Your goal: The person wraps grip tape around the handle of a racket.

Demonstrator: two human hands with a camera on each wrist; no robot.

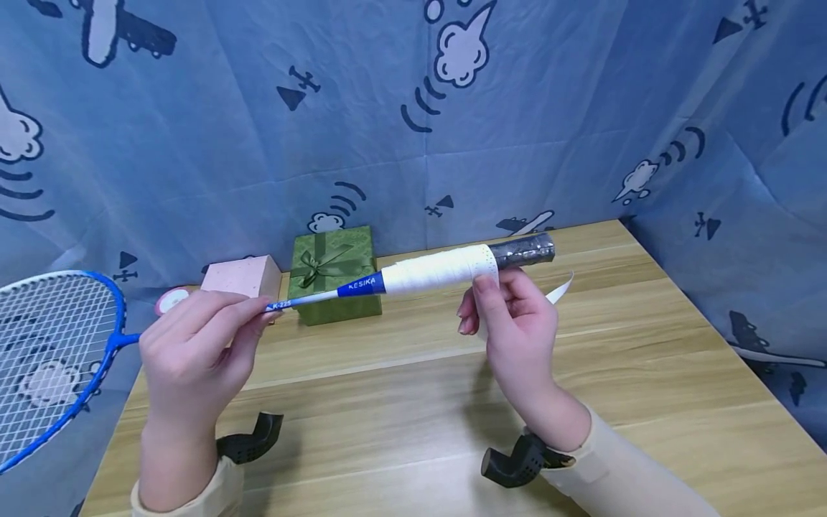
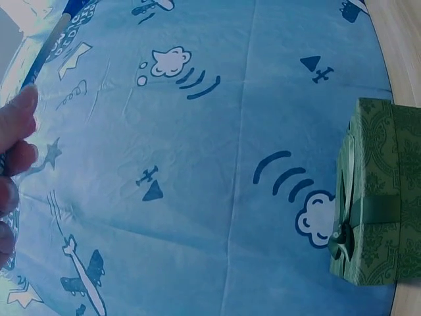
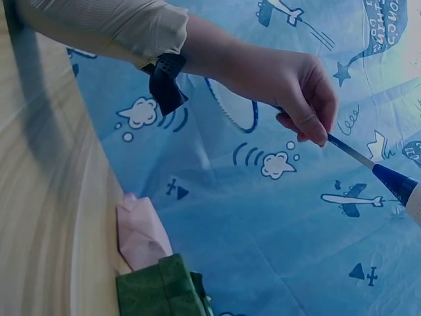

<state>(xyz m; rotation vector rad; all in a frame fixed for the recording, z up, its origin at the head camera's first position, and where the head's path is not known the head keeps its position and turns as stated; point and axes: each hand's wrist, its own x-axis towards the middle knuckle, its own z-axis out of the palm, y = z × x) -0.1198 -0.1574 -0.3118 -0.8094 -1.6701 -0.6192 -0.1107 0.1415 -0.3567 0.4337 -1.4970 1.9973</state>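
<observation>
Right hand [image 1: 520, 323]: curled, thumb pinching white perforated grip tape [image 1: 442, 270].
Left hand [image 1: 200, 348]: fingers closed round the slim silvery-blue shaft [image 1: 314, 297].
Blue-and-white badminton racket [image 1: 363, 284]: held aloft over the wood-grain table [image 1: 388, 409].
Black handle end [image 1: 525, 250]: uncovered; a slack pull or rolling shaft could leave gaps (perhaps wrinkles) there.

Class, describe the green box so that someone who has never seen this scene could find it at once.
Start at the wooden table and go to its far edge, by the blue cloth. There, behind the racket, stands the green box. Its green colour and ribbon bow set it apart from the pink box to its left.
</observation>
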